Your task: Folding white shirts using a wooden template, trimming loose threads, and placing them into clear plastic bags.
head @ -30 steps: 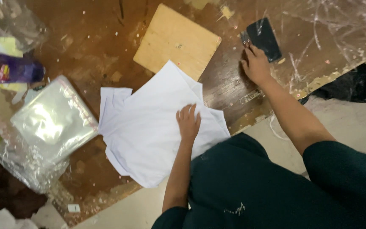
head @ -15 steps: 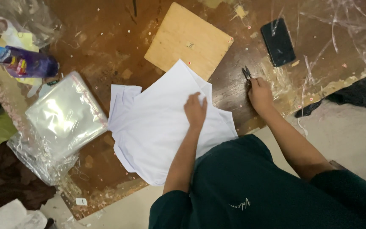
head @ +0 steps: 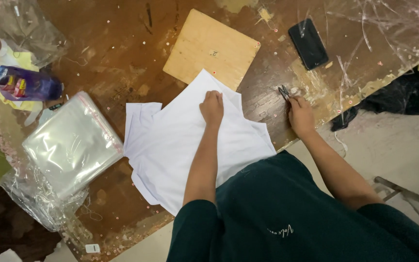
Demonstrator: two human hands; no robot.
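In the head view we look straight down on a worn brown wooden bench, its top scuffed, blotched with pale patches and dotted with tiny specks. Its edge runs from lower left to upper right, and a pale floor shows beyond it at the right.

At the centre of the frame lies a white folded garment, spread flat and reaching to the near edge of the bench. Our left hand rests on its upper part, fingers curled, pressing down on the cloth. Our right hand, right of centre near the bench edge, is closed around a small dark pair of snips whose tips point to the upper left; they lie against the bench top.

Just above the garment sits a pale square plywood board, one corner tucked beneath the white cloth. In the upper right a black flat phone lies face up, with loose strands of clear plastic film scattered around and beyond it.

At the left of the frame a stack of clear glossy plastic bags lies beside the garment, well apart from our hands. In the upper left lies a purple and blue crinkled packet on its side, with more crumpled clear wrap above it.
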